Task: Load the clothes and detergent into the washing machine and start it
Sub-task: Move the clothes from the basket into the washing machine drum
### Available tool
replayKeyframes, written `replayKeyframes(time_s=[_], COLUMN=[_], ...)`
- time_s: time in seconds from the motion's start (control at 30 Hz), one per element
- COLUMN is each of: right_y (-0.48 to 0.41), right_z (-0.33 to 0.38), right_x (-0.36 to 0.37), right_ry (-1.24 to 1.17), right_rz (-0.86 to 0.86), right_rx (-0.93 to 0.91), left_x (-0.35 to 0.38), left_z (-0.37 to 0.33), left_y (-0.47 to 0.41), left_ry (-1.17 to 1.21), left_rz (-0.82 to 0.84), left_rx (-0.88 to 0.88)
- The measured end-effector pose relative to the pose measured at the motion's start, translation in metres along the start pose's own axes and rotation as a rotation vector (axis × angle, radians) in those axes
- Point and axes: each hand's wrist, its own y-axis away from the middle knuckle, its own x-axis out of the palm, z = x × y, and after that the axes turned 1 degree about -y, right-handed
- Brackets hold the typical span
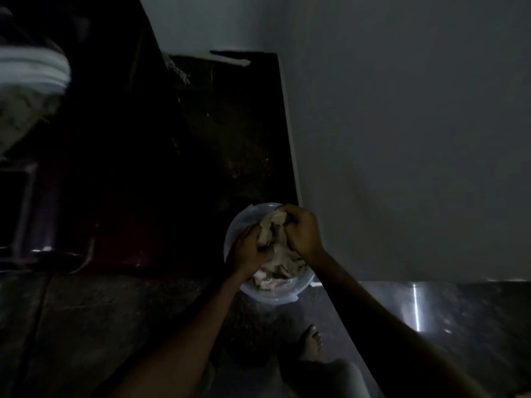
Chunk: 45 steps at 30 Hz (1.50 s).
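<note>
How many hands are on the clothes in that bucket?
2. The left hand grips the clothes at the left of the bucket; the right hand grips them nearer the wall.

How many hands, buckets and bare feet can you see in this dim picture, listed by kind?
Hands: 2, the left hand and the right hand, both gripping a pale beige crumpled cloth
Round translucent plastic bucket: 1
Bare foot: 1
Total: 4
</note>
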Motion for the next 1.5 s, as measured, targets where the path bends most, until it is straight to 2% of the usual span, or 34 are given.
replayKeyframes(time_s=[0.2, 0.23, 0.33, 0.4, 0.5, 0.57, 0.63, 0.7, 0.8, 0.87, 0.97, 1.03, 1.1, 1.23, 1.3, 1.37, 1.5], right_y=[0.019, 0.023, 0.030, 0.031, 0.040, 0.051, 0.060, 0.066, 0.068, 0.060, 0.037, 0.035, 0.032, 0.027, 0.028, 0.031, 0.041], right_z=[0.116, 0.137, 0.187, 0.207, 0.216, 0.210, 0.197, 0.187, 0.174, 0.157, 0.130, 0.144, 0.168, 0.223, 0.250, 0.277, 0.317], right_x=[-0.050, -0.058, -0.078, -0.090, -0.108, -0.115, -0.112, -0.101, -0.076, -0.060, -0.053, -0.068, -0.090, -0.123, -0.126, -0.125, -0.130], right_ry=[-0.174, -0.183, -0.198, -0.243, -0.390, -0.396, -0.358, -0.297, -0.192, -0.102, -0.033, -0.110, -0.167, -0.169, -0.184, -0.202, -0.409], right_rz=[0.023, 0.042, 0.058, 0.037, -0.019, -0.063, -0.072, 0.018, 0.195, 0.215, 0.063, -0.031, -0.111, -0.156, -0.171, -0.156, -0.050], right_rx=[-0.114, -0.156, -0.249, -0.313, -0.329, -0.298, -0.191, -0.101, -0.117, -0.163, -0.108, -0.076, -0.104, -0.238, -0.314, -0.389, -0.513], left_x=[-0.074, -0.090, -0.138, -0.165, -0.188, -0.203, -0.222, -0.242, -0.263, -0.275, -0.296, -0.304, -0.305, -0.294, -0.288, -0.283, -0.288], left_z=[-0.075, -0.088, -0.133, -0.151, -0.171, -0.183, -0.198, -0.217, -0.243, -0.247, -0.238, -0.220, -0.199, -0.182, -0.190, -0.199, -0.217], left_y=[0.048, 0.054, 0.084, 0.095, 0.101, 0.102, 0.104, 0.108, 0.119, 0.123, 0.125, 0.120, 0.115, 0.118, 0.123, 0.125, 0.122], left_ry=[0.270, 0.255, 0.411, 0.515, 0.641, 0.779, 0.878, 0.969, 1.052, 1.040, 0.927, 0.629, 0.290, -0.203, -0.357, -0.221, 0.264], left_rz=[-0.076, -0.156, -0.134, -0.180, -0.186, -0.214, -0.223, -0.208, -0.169, -0.182, -0.218, -0.281, -0.329, -0.276, -0.256, -0.245, -0.400], left_rx=[-0.106, -0.089, 0.086, 0.149, 0.190, 0.211, 0.237, 0.264, 0.338, 0.368, 0.452, 0.493, 0.441, 0.407, 0.417, 0.409, 0.293])
